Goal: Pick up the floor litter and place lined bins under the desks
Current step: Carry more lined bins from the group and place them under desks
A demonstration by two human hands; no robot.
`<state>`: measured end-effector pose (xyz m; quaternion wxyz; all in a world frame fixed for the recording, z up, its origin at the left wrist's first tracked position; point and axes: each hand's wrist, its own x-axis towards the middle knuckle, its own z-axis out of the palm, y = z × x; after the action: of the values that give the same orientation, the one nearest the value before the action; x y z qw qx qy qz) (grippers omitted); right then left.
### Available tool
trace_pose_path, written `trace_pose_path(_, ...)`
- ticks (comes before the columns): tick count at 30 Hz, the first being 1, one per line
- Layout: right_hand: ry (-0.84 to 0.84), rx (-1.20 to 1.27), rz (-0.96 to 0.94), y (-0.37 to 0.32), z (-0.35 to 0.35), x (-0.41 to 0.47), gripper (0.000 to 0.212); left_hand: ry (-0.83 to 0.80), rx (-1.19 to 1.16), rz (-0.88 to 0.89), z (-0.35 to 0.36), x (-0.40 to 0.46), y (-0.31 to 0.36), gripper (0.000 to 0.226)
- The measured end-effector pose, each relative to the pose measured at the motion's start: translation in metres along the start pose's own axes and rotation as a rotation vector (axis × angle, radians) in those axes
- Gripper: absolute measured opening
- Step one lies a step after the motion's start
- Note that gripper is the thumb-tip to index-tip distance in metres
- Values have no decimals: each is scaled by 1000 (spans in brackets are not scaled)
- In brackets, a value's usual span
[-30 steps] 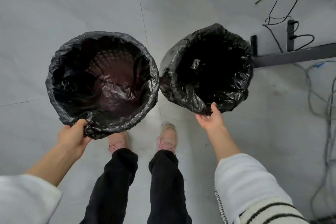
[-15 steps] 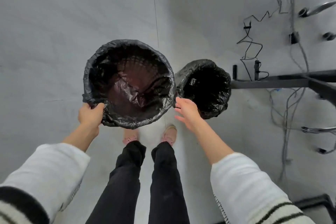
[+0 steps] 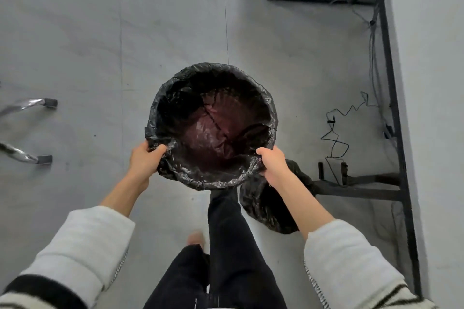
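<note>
Now both hands [image 3: 144, 158] [image 3: 272, 160] grip one lined bin [image 3: 212, 124] — fingers pinching its rim — over grey floor [image 3: 88, 45].

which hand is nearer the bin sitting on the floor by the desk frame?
Right. The right hand grips the held bin right above the floor bin; the left hand is across on the far rim.

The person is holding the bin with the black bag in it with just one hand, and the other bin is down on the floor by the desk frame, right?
Not quite. The head view shows both hands on the bin: the left hand and the right hand each grip its near rim. The rest is right: the other bin sits on the floor by the desk frame.
</note>
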<state>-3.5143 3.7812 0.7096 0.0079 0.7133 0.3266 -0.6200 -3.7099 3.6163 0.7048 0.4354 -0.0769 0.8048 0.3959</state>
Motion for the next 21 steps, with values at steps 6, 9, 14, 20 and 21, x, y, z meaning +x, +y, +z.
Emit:
trace_pose_path(6, -74, 81, -31, -130, 16, 32, 23, 34, -24, 28, 16, 46, 123, 16)
trace_pose_path(9, -86, 61, -45, -187, 30, 46, 26, 33, -64, 29, 20, 68, 172, 17)
trace_pose_path(14, -91, 30, -73, -301, 67, 81, 25, 40, -114, 27, 27, 135, 266, 17)
trace_pose_path(20, -49, 53, -89, -454, 128, 123, 25, -23, -118, 13, 29, 229, 401, 14)
trace_pose_path(21, -51, 61, -88, -478, 139, 128, 24, -24, -118, 6, 27, 244, 424, 16)
